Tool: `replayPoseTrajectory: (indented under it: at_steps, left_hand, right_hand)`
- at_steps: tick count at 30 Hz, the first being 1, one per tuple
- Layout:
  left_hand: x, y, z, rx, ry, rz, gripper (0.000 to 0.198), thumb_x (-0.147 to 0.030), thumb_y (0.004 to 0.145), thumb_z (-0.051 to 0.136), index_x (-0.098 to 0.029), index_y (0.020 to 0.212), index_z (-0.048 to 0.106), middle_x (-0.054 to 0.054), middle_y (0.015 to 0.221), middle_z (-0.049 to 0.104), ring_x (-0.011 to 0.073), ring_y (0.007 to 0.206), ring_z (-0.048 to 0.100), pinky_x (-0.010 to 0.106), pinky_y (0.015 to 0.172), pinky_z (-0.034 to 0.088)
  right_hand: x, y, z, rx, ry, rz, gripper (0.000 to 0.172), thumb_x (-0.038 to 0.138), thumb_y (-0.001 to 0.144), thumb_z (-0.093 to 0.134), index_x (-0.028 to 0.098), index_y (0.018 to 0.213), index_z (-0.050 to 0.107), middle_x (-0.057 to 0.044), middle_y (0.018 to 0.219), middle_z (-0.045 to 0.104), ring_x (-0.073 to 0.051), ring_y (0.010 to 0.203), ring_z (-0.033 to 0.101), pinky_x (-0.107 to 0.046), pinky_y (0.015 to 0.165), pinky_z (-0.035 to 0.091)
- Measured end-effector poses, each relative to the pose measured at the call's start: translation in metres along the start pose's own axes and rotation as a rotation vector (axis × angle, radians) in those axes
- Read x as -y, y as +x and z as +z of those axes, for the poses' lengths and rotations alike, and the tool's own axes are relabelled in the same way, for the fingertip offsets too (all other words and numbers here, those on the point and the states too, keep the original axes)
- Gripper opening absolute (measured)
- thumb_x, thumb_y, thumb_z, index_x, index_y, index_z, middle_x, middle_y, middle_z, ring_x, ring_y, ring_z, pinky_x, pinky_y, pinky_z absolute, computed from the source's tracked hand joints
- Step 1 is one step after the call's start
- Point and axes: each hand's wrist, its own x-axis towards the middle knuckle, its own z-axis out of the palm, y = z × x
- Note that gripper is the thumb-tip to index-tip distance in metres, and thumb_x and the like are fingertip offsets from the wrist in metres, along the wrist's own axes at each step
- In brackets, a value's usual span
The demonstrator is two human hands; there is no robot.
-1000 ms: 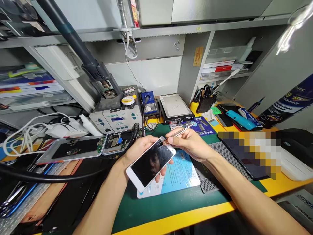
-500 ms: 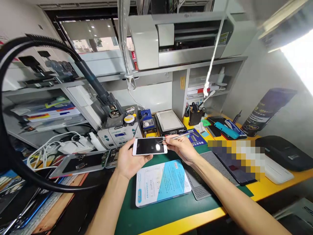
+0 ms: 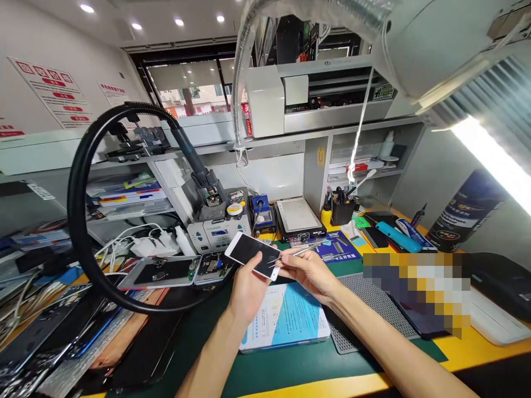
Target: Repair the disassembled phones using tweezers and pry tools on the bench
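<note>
A white-framed phone (image 3: pixel 253 253) with a dark screen is held above the bench, tilted so its right end is lower. My left hand (image 3: pixel 249 290) is closed on it, the thumb lying over the screen and the fingers behind. In my right hand (image 3: pixel 307 273) is a pair of metal tweezers (image 3: pixel 301 250), pinched between thumb and fingers. The tips point left over the phone's lower right end; whether they touch it I cannot tell. Below both hands lies a blue and white box (image 3: pixel 286 320) on the green mat (image 3: pixel 265 376).
An opened phone (image 3: pixel 166 272) and a hot-air station (image 3: pixel 218 235) with a looped black hose (image 3: pixel 74 221) stand on the left. Behind are a flat heating plate (image 3: pixel 296 215) and a tool cup (image 3: pixel 343 207). A grey perforated mat (image 3: pixel 369 309) lies right. A lamp (image 3: pixel 493 160) hangs above.
The camera view has tipped upward and left. The phone has turned, its right end dropping, and my left thumb has moved onto the screen. The tweezers stay in my right hand near that end.
</note>
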Motion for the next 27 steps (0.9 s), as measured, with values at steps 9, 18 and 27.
replayPoseTrajectory:
  at_steps: [9, 18, 27]
  left_hand:
    - [-0.011, -0.007, -0.001, -0.038, 0.119, 0.002, 0.042, -0.027, 0.092, 0.066, -0.019, 0.133, 0.059, 0.015, 0.132, 0.067, 0.0325, 0.120, 0.065, 0.055, 0.103, 0.052]
    - [-0.010, -0.009, 0.001, -0.075, 0.129, 0.053, 0.036, -0.028, 0.091, 0.069, -0.019, 0.125, 0.065, 0.013, 0.133, 0.067, 0.0333, 0.120, 0.064, 0.056, 0.098, 0.055]
    - [-0.009, -0.009, -0.001, -0.051, 0.158, 0.079, 0.034, -0.029, 0.090, 0.069, -0.019, 0.123, 0.066, 0.013, 0.131, 0.068, 0.0341, 0.123, 0.062, 0.056, 0.099, 0.055]
  right_hand:
    - [0.014, -0.008, 0.001, -0.114, -0.220, -0.221, 0.029, 0.037, 0.075, 0.084, 0.020, 0.097, 0.075, -0.008, 0.088, 0.080, -0.026, 0.089, 0.076, -0.041, 0.084, 0.060]
    - [0.008, -0.011, 0.006, -0.131, -0.450, -0.358, 0.016, 0.036, 0.080, 0.081, 0.022, 0.089, 0.079, -0.008, 0.092, 0.079, -0.026, 0.089, 0.075, -0.039, 0.083, 0.061]
    - [0.003, -0.011, 0.006, -0.164, -0.483, -0.342, 0.020, 0.038, 0.081, 0.080, 0.022, 0.092, 0.078, -0.009, 0.095, 0.080, -0.028, 0.091, 0.076, -0.043, 0.084, 0.061]
